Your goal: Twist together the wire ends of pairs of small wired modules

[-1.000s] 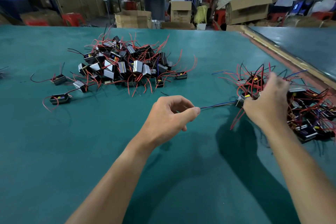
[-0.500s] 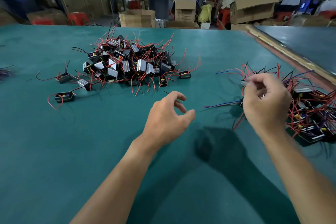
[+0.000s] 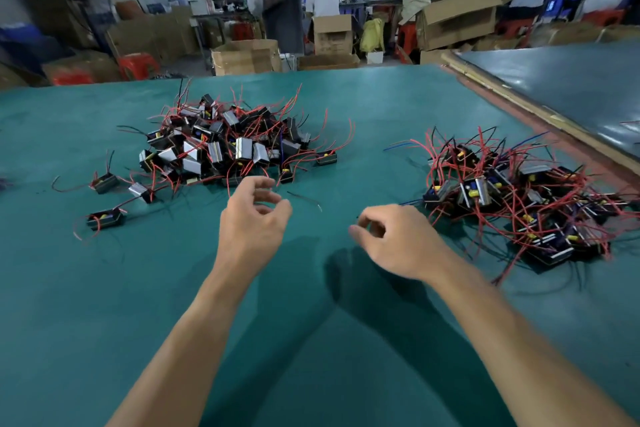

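Observation:
Two heaps of small black modules with red and black wires lie on the green table [image 3: 104,305]. The larger heap [image 3: 228,146] sits at centre left, the tangled heap [image 3: 519,191] at the right. My left hand [image 3: 254,222] hovers just in front of the larger heap, fingers loosely curled, holding nothing. My right hand [image 3: 394,239] hovers left of the right heap with loosely curled fingers and nothing visible in it. A loose thin wire [image 3: 306,199] lies between the hands and the heaps.
Three single modules [image 3: 104,218] lie apart at the left of the larger heap. A second table [image 3: 571,87] adjoins at the right behind a wooden edge. Cardboard boxes, red stools and seated people fill the background.
My left hand let go of the blue wire end. My right hand left the right heap and drew back to the left. The view tilted up.

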